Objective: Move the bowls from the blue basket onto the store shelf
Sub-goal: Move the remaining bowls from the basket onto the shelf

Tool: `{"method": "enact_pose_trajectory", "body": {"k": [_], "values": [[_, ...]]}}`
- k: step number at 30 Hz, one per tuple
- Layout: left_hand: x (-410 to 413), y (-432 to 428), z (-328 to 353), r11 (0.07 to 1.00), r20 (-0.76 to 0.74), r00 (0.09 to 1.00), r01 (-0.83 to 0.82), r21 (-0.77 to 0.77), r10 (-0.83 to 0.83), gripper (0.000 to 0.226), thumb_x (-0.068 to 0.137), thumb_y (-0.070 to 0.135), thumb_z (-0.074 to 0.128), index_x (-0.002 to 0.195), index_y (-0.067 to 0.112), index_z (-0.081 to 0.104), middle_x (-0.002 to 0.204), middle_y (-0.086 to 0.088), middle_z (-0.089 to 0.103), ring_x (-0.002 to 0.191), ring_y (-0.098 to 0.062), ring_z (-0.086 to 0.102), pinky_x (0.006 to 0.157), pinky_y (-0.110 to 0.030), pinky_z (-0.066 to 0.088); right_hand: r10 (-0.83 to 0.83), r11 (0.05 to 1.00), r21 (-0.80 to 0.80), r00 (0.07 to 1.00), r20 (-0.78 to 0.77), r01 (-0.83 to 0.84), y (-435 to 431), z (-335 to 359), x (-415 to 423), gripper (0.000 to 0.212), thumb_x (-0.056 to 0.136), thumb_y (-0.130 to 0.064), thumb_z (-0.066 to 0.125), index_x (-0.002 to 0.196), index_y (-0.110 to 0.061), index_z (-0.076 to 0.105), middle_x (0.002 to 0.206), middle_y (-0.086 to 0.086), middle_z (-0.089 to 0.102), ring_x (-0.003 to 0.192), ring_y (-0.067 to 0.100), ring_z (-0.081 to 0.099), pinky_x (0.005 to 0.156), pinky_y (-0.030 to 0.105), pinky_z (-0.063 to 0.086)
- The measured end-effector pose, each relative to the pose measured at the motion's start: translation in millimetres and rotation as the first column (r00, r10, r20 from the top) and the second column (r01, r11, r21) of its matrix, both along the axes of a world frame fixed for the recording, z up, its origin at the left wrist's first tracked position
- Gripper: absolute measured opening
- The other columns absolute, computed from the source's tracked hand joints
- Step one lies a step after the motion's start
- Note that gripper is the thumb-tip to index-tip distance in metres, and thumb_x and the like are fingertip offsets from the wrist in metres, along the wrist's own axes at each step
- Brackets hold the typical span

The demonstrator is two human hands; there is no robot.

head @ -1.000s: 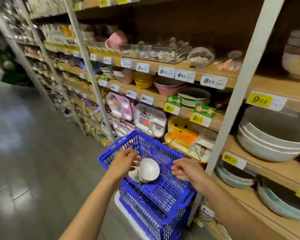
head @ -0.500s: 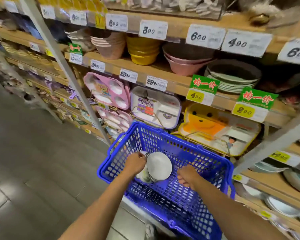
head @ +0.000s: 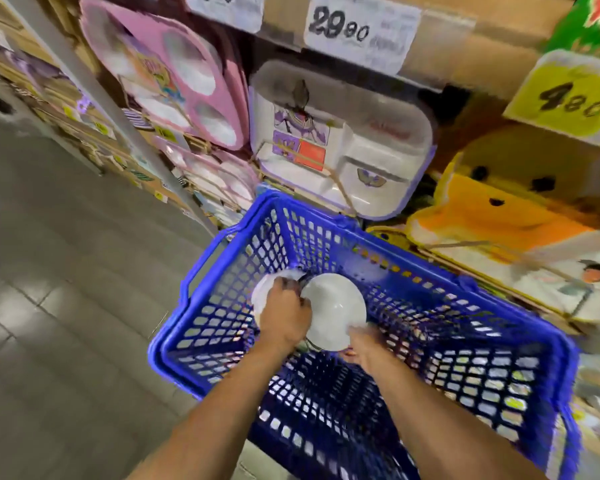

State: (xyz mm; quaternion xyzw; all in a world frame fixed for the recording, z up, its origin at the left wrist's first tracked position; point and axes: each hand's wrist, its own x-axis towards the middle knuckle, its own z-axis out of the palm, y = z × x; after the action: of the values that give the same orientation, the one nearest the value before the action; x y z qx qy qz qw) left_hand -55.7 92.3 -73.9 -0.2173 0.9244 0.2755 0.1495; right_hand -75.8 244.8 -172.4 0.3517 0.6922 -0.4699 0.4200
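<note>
A blue plastic basket (head: 520, 327) stands on the floor in front of the store shelf (head: 465, 53). Inside it lie white bowls: one bowl (head: 336, 306) faces up at the centre, and part of a second bowl (head: 262, 294) shows to its left. My left hand (head: 284, 315) is down in the basket, fingers curled over the left rim of the central bowl. My right hand (head: 362, 344) grips that bowl's near right edge. The image is blurred by motion.
Children's divided trays stand on the shelf behind the basket: pink (head: 174, 74), white (head: 343, 143) and orange-yellow (head: 520, 202). Price tags (head: 357, 29) hang on the shelf edge. A grey upright post (head: 94, 95) runs at the left. Grey tiled floor (head: 66, 271) lies left.
The view has dropped and closed in on the basket. Both hands have reached deeper in; the right hand has moved from the basket's side onto the central bowl's edge.
</note>
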Motion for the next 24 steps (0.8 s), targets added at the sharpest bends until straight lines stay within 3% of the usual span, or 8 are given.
{"method": "enact_pose_trajectory", "body": {"k": [3,7,10,12,14,17,20,24], "values": [[5,6,-5,0.999,-0.008,0.999,-0.034,-0.015,0.034,0.042,0.091,0.015,0.052,0.132,0.004,0.052,0.134,-0.015,0.047,0.125,-0.031,0.042,0.108,-0.035,0.031,-0.070,0.997,-0.018,0.997,0.030,0.071,-1,-14,2,0.035,0.101,-0.007,0.039,0.136,-0.003,0.046,0.131,0.025,0.057,0.089,0.035,0.061,0.062,0.044,0.053],[9,11,-3,0.996,-0.025,0.996,-0.090,0.014,0.090,0.041,0.090,0.013,0.054,0.129,0.001,0.053,0.134,-0.013,0.044,0.124,-0.030,0.042,0.108,-0.035,0.032,-0.092,0.995,-0.037,0.996,0.000,0.092,3,-6,-5,0.035,0.096,0.004,0.040,0.128,-0.006,0.051,0.132,0.021,0.057,0.099,0.045,0.064,0.065,0.053,0.057],[7,12,0,0.995,-0.014,0.995,-0.095,0.043,0.095,0.042,0.091,0.013,0.053,0.131,0.003,0.052,0.137,-0.011,0.043,0.129,-0.027,0.039,0.111,-0.031,0.030,-0.115,0.992,-0.062,0.993,-0.024,0.113,9,10,-13,0.035,0.094,0.010,0.036,0.119,-0.009,0.051,0.131,0.022,0.056,0.091,0.044,0.063,0.050,0.050,0.054],[5,10,2,0.994,0.009,0.995,-0.098,0.057,0.097,0.040,0.091,0.013,0.053,0.130,0.003,0.053,0.135,-0.013,0.044,0.127,-0.028,0.041,0.109,-0.033,0.033,-0.071,0.995,-0.070,0.997,-0.021,0.070,15,26,-17,0.034,0.098,0.005,0.033,0.124,-0.010,0.049,0.132,0.023,0.055,0.096,0.047,0.063,0.042,0.044,0.054],[5,9,7,0.991,0.027,0.994,-0.104,0.085,0.103,0.041,0.091,0.014,0.054,0.130,0.002,0.051,0.134,-0.014,0.045,0.126,-0.030,0.043,0.109,-0.035,0.034,0.017,0.997,-0.081,1.000,-0.026,-0.019,23,43,-21,0.038,0.100,0.001,0.032,0.133,-0.011,0.045,0.134,0.021,0.054,0.101,0.047,0.063,0.050,0.044,0.057],[5,5,17,0.976,0.028,0.991,-0.131,0.176,0.128,0.043,0.091,0.012,0.055,0.132,0.003,0.050,0.134,-0.013,0.048,0.125,-0.029,0.046,0.108,-0.036,0.036,0.166,0.976,-0.135,0.986,-0.032,-0.168,36,75,-30,0.042,0.098,0.002,0.033,0.137,-0.010,0.041,0.127,0.019,0.054,0.091,0.041,0.065,0.061,0.044,0.058],[2,2,43,0.888,0.060,0.969,-0.244,0.389,0.240,0.039,0.093,0.013,0.055,0.131,0.007,0.050,0.126,-0.008,0.058,0.108,-0.021,0.055,0.094,-0.029,0.042,0.287,0.941,-0.171,0.956,-0.058,-0.293,47,115,-42,0.044,0.096,0.004,0.038,0.138,-0.008,0.042,0.121,0.021,0.059,0.093,0.041,0.067,0.072,0.046,0.059],[-2,-2,95,0.654,0.212,0.943,-0.331,0.680,0.257,0.034,0.093,0.028,0.058,0.125,0.017,0.057,0.122,-0.003,0.063,0.105,-0.020,0.061,0.082,-0.031,0.049,0.373,0.896,-0.208,0.919,-0.127,-0.393,57,178,-61,0.046,0.097,0.001,0.047,0.142,-0.004,0.037,0.122,0.018,0.059,0.089,0.035,0.069,0.063,0.041,0.061]]}}
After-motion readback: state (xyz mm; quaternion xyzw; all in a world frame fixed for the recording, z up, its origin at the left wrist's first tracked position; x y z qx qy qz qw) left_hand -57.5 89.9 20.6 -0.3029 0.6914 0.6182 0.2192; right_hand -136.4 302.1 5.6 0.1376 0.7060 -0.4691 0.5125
